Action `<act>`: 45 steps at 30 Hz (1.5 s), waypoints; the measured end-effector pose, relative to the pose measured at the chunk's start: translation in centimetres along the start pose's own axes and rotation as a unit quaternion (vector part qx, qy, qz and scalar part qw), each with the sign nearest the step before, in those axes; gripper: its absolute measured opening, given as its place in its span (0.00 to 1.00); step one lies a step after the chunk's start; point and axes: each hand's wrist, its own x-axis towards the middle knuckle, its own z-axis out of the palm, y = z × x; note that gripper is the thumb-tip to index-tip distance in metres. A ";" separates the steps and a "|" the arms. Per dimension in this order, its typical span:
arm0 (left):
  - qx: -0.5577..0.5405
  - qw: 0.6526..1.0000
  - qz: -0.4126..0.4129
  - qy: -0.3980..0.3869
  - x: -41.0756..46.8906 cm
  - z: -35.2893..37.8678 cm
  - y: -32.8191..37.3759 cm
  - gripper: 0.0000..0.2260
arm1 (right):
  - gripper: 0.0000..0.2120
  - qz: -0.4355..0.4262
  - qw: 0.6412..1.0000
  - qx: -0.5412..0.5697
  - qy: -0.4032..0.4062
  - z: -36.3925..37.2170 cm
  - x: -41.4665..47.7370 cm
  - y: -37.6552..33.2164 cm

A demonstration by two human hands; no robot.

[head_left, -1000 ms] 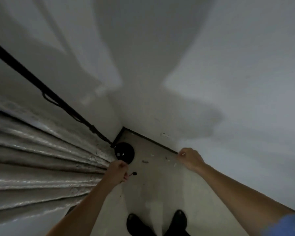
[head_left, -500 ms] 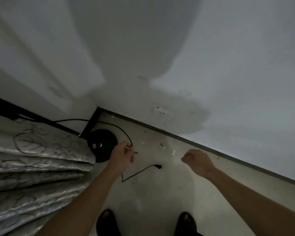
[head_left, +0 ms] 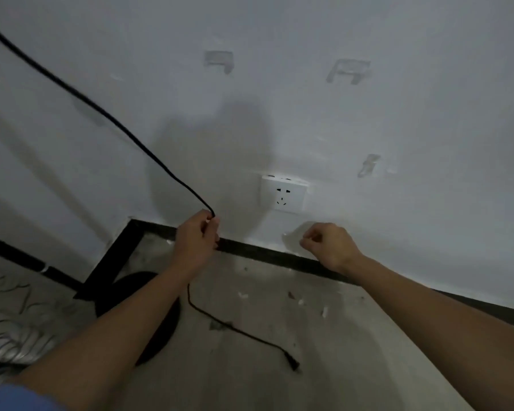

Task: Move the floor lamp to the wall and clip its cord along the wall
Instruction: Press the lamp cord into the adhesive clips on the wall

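Observation:
The floor lamp's round black base [head_left: 153, 318] stands on the floor in the corner, partly hidden behind my left forearm. Its thin black cord [head_left: 107, 114] runs from the upper left down to my left hand [head_left: 195, 243], which pinches it just above the black baseboard. Below that hand the cord drops to the floor and ends in a loose plug [head_left: 293, 364]. My right hand [head_left: 330, 247] is closed near the wall under the white outlet [head_left: 283, 194]; whether it pinches something small is unclear. Clear clips [head_left: 218, 59] [head_left: 349, 69] [head_left: 368, 164] sit on the wall.
A black baseboard [head_left: 279, 256] runs along the foot of the white wall. Patterned grey bedding [head_left: 9, 330] lies at the lower left. Small white scraps [head_left: 301, 301] litter the concrete floor.
The view has dropped closer to the wall and outlet. My left hand has lifted the cord from beside the base up to the wall; my right hand has moved to the wall under the outlet.

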 end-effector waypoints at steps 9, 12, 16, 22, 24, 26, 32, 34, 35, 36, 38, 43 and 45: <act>0.078 0.987 0.142 -0.015 2.7 -0.1 -1.6 0.13 | 0.11 -0.073 0.990 -0.108 0.056 -1.3 2.2 -2.4; 0.103 0.981 0.155 -0.044 1.6 -0.6 -0.8 0.13 | 0.11 -0.108 0.986 -0.041 0.123 -2.1 1.0 -6.1; 0.125 0.969 0.200 -0.079 0.6 -0.7 0.0 0.14 | 0.09 -0.210 0.960 0.033 0.181 -2.4 -0.3 -11.2; 0.135 0.966 0.176 -0.132 0.0 -0.7 1.3 0.21 | 0.09 -0.292 0.935 0.103 0.175 -2.1 -2.1 -16.3; 0.129 0.967 0.172 -0.140 -0.2 -0.7 1.3 0.23 | 0.08 -0.304 0.928 0.133 0.170 -1.9 -2.5 -17.1; 0.121 0.966 0.178 -0.146 -0.4 -0.9 1.2 0.24 | 0.07 -0.318 0.919 0.173 0.154 -2.0 -2.8 -17.8; 0.097 0.966 0.179 -0.160 -0.8 -1.0 0.9 0.24 | 0.05 -0.364 0.897 0.241 0.076 -1.4 -4.2 -20.5; 0.074 0.971 0.155 -0.166 -0.9 -0.8 0.7 0.23 | 0.06 -0.376 0.894 0.227 0.085 -1.1 -4.2 -20.9; 0.061 0.975 0.134 -0.167 -0.9 -0.7 0.5 0.23 | 0.07 -0.378 0.894 0.219 0.099 -1.2 -4.0 -20.8; 0.047 0.978 0.111 -0.170 -0.9 -0.7 0.2 0.22 | 0.08 -0.375 0.895 0.215 0.113 -1.3 -3.8 -20.6; 0.045 0.980 0.073 -0.181 -0.4 -1.3 -0.4 0.20 | 0.10 -0.364 0.896 0.220 0.128 -2.1 -3.2 -19.8; 0.048 0.983 -0.015 -0.174 2.1 -5.5 -2.2 0.20 | 0.14 -0.293 0.909 0.281 0.095 -4.7 -1.4 -15.8; 0.024 0.994 -0.017 -0.109 3.1 -7.6 -1.7 0.19 | 0.15 -0.266 0.911 0.305 0.077 -5.7 -0.8 -14.0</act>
